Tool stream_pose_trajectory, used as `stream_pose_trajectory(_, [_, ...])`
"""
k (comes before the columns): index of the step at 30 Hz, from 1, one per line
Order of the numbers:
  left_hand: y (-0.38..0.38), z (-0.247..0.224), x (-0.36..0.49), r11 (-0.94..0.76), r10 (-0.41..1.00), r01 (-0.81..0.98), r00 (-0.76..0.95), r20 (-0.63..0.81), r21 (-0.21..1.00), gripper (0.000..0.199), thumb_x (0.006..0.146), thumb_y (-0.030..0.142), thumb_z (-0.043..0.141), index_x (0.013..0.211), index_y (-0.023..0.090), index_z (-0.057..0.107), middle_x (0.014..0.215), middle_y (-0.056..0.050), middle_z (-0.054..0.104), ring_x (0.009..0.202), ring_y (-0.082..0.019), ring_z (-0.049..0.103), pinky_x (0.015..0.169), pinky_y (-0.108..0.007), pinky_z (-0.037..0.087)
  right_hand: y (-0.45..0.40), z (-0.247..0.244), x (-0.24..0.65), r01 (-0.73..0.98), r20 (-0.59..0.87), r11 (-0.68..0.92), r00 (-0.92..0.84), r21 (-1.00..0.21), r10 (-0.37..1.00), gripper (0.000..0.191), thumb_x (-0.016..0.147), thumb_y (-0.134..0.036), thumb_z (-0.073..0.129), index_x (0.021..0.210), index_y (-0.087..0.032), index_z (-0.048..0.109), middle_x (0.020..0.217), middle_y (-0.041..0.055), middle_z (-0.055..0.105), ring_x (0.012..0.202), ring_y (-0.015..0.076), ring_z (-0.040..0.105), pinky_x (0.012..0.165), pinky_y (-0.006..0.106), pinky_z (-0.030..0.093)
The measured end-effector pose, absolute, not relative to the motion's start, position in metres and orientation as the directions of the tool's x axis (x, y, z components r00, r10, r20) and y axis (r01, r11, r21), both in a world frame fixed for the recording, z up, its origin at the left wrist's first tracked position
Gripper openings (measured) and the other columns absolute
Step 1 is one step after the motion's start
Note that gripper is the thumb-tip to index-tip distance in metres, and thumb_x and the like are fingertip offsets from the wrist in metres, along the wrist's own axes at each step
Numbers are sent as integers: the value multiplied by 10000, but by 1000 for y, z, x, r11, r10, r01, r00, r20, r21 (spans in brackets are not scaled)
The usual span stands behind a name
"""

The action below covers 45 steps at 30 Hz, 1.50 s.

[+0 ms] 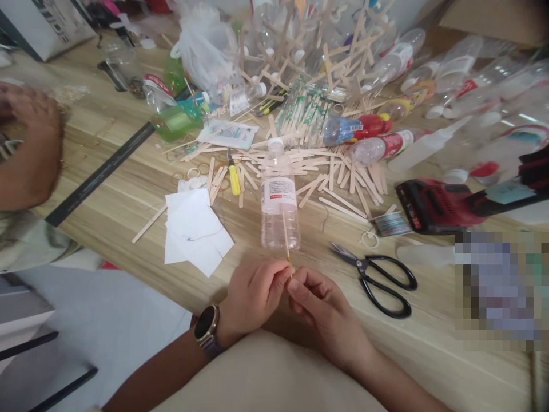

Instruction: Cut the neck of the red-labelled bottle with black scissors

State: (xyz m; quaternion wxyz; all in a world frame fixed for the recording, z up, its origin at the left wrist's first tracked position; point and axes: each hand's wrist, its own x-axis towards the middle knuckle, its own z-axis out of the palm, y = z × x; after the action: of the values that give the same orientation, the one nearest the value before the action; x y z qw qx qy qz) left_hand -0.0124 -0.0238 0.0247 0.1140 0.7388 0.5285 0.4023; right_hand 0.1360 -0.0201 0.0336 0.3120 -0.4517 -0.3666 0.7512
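Observation:
Both of my hands meet at the front edge of the table, pinching the near end of a thin wooden stick. My left hand, with a watch on its wrist, closes its fingertips on the stick from one side. From the other side, my right hand pinches the stick's end between thumb and fingers. The stick points away from me, in front of a clear plastic bottle with a white label and cap. Whether it touches the bottle I cannot tell. Black-handled scissors lie to the right of my hands.
White paper sheets and a yellow-handled tool lie left of the bottle. Loose craft sticks spread behind it. A red power tool and several bottles stand right. Another person's arm rests at the left, near a black ruler.

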Motion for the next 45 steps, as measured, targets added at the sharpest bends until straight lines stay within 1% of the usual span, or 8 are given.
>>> stream_pose_trajectory(10, [-31, 28, -10, -278, 929, 666, 3, 371, 692, 179, 926, 214, 514, 871, 194, 683, 759, -17, 774, 643, -127, 692, 628, -216, 517, -22, 37, 137, -97, -433, -522, -441, -848, 786, 466, 839, -566, 656, 639, -180, 488, 546, -55, 444, 469, 62, 315, 445, 220, 212])
stream_pose_trajectory(15, [-34, 28, -8, -98, 977, 581, -100, 190, 808, 165, 901, 276, 561, 851, 210, 704, 697, 9, 748, 564, -118, 631, 589, -222, 484, -22, 39, 136, -70, -421, -502, -452, -862, 787, 485, 837, -599, 634, 640, -179, 492, 538, -54, 432, 457, 61, 313, 434, 212, 216])
stream_pose_trajectory(21, [-30, 26, -4, 209, 973, 284, -159, -169, 936, 255, 893, 374, 548, 772, 202, 691, 571, 36, 653, 525, -111, 567, 543, -221, 436, -22, 47, 134, 0, -410, -462, -464, -887, 785, 501, 836, -642, 596, 658, -180, 517, 545, -40, 455, 443, 66, 340, 424, 209, 241])
stream_pose_trajectory(25, [-26, 25, -3, 314, 946, 30, -94, -310, 949, 342, 874, 480, 547, 799, 177, 688, 508, 39, 570, 485, -110, 506, 488, -223, 396, -23, 51, 135, 16, -410, -454, -460, -891, 788, 498, 839, -649, 582, 684, -177, 550, 540, -41, 455, 435, 67, 344, 416, 206, 243])
stream_pose_trajectory(30, [-27, 26, -5, 313, 950, -164, 64, -306, 936, 540, 826, 647, 543, 960, 152, 715, 457, 63, 443, 437, -92, 388, 464, -226, 350, -24, 49, 136, 24, -406, -443, -449, -896, 796, 490, 842, -645, 581, 697, -177, 569, 543, -40, 460, 436, 69, 352, 412, 203, 243])
stream_pose_trajectory(34, [-27, 26, -2, 344, 938, -243, 125, -323, 907, 562, 817, 647, 563, 1029, 152, 723, 454, 71, 417, 423, -84, 366, 458, -223, 341, -24, 46, 136, 24, -412, -454, -462, -891, 785, 492, 847, -641, 578, 676, -180, 541, 542, -44, 448, 437, 66, 345, 417, 199, 251])
stream_pose_trajectory(38, [-26, 26, 2, 390, 921, -264, 135, -366, 882, 474, 840, 596, 569, 894, 155, 733, 444, 73, 402, 412, -80, 387, 459, -222, 352, -25, 46, 135, 35, -412, -448, -463, -894, 785, 497, 844, -650, 573, 678, -182, 542, 548, -42, 442, 446, 72, 343, 421, 204, 250])
stream_pose_trajectory(45, [-30, 29, 2, 407, 911, -243, 177, -373, 880, 520, 832, 630, 526, 815, 150, 727, 457, 62, 398, 410, -83, 398, 420, -218, 317, -32, 47, 133, 10, -422, -462, -424, -887, 802, 512, 821, -681, 581, 698, -184, 568, 546, -45, 429, 455, 77, 318, 431, 214, 257])
